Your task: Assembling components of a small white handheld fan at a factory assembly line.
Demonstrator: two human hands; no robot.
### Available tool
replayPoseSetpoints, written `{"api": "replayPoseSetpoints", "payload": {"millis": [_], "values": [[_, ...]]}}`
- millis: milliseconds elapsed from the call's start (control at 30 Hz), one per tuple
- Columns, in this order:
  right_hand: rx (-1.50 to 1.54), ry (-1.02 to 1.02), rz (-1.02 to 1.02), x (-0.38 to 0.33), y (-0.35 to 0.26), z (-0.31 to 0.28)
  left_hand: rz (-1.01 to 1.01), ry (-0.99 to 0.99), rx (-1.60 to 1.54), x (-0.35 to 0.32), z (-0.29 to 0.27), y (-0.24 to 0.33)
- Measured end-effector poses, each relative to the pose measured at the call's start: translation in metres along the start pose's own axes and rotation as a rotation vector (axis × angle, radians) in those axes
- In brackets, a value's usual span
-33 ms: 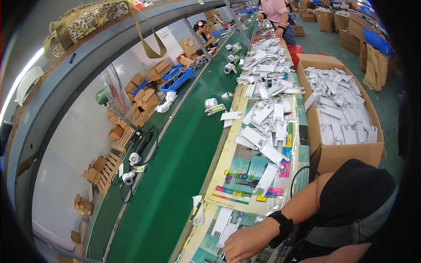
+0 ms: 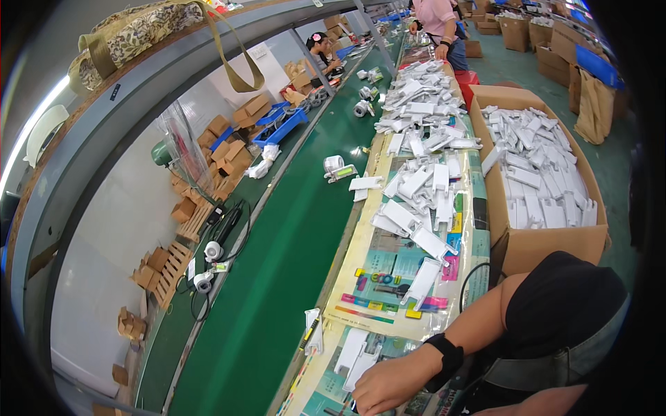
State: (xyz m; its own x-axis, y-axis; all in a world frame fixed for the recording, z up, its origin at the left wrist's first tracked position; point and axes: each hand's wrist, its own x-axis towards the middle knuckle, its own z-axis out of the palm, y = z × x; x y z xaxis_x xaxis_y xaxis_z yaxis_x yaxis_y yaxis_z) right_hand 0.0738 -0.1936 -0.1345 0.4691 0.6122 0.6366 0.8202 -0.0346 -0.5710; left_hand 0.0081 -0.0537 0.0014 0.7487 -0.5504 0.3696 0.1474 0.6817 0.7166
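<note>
- The right hand [image 2: 390,383] was low over the table, its back up and its fingers curled under; I could not tell whether they were clamped on anything. Its forearm [image 2: 479,322] slanted down leftward from a black sleeve, with a black watch [image 2: 444,359] at the wrist.
- Far left of the hand and above it, a flowered bag [image 2: 146,31] sat on a shelf.
- Left of the hand, beyond the belt, were cardboard boxes [image 2: 236,156].
- Nearer on its left ran the green belt [image 2: 236,312], carrying a few white gadgets [image 2: 334,165] farther off.
- Two overlapping white plastic pieces [image 2: 351,349] lay just beyond the knuckles, on the sheet-covered table [image 2: 335,317]; a dark marker [image 2: 309,334] was left of them.
- Ahead of the hand, more white pieces were heaped.
- Right of that heap, a large open carton [image 2: 538,243] held many more, beside the green floor [image 2: 603,166].
</note>
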Motion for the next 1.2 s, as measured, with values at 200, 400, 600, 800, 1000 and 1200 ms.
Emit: {"api": "replayPoseSetpoints", "payload": {"millis": [200,400,600,800,1000,1200], "values": [[-0.011,-0.007,0.001,0.000,-0.001,-0.001,0.021,0.054,0.096,-0.004,-0.002,-0.001],[-0.028,-0.018,0.011,0.000,-0.001,-0.001,0.061,0.013,0.078,-0.003,-0.004,-0.005],[-0.025,-0.007,0.007,-0.001,-0.001,0.000,0.070,0.069,0.126,-0.005,-0.007,-0.008],[-0.010,-0.004,0.009,0.000,-0.002,-0.003,0.076,0.050,0.070,-0.002,-0.001,-0.005],[-0.016,-0.004,-0.001,0.000,-0.001,-0.001,0.048,0.043,0.149,0.000,0.002,-0.004],[-0.020,0.000,-0.010,0.001,-0.001,-0.002,0.066,0.056,0.036,-0.001,0.002,-0.006]]}}
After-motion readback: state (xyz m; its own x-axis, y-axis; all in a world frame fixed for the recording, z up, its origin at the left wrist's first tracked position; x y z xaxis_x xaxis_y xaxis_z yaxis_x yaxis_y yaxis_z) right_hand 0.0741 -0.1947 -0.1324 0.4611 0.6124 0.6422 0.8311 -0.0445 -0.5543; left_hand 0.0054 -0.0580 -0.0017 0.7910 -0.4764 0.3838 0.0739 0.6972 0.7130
